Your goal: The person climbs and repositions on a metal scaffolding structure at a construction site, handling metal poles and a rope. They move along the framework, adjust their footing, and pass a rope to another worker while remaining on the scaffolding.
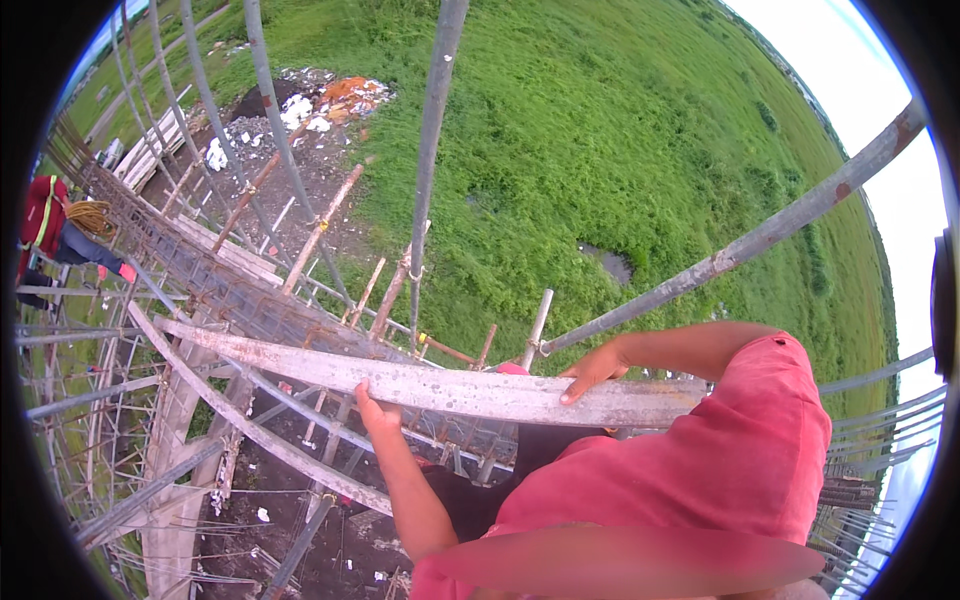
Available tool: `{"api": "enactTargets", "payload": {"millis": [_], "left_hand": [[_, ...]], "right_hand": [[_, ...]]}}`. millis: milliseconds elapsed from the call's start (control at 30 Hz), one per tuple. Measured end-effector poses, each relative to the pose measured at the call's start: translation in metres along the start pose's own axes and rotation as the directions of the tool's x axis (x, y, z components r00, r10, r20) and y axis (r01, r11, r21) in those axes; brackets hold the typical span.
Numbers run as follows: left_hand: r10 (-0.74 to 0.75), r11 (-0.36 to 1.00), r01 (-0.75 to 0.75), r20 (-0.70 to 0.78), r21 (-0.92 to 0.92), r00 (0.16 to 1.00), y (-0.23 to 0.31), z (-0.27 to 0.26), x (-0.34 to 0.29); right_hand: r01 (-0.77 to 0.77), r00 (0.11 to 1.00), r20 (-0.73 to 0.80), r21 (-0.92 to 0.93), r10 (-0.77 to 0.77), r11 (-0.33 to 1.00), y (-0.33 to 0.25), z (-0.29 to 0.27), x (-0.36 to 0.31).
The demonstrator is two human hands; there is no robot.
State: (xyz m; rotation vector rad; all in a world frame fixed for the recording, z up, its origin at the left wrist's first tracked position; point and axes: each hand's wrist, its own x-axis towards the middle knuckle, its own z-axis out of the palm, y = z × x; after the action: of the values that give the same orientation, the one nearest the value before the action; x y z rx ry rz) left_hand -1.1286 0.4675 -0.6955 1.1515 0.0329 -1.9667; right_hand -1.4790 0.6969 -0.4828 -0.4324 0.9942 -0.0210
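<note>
Where the plank crosses just below the middle of the view, from nine o'clock round to four, both hands grip it. Between seven and eight o'clock the left hand grasps its near edge, thumb showing on top and the other fingers mostly hidden underneath. At four o'clock the right hand clasps the far edge, with some fingers over the upper face and the rest out of sight. Just past it, the plank meets the shirt; whether it runs on beneath is hard to tell. At eight o'clock a second board passes toward the left forearm, its lower end hidden. A pole at twelve is cut off by the upper edge. At nine, a worker beside a coil is partly cropped and small. A blurred patch covers part of five o'clock.
</note>
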Motion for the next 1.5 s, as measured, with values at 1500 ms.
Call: {"api": "enactTargets", "payload": {"millis": [1500], "left_hand": [[0.26,0.93,-0.29,-0.155,-0.226,0.953,0.086,-0.022,-0.194]], "right_hand": [[0.269,0.958,-0.085,-0.063,-0.273,0.961,-0.333,0.14,0.389]]}}
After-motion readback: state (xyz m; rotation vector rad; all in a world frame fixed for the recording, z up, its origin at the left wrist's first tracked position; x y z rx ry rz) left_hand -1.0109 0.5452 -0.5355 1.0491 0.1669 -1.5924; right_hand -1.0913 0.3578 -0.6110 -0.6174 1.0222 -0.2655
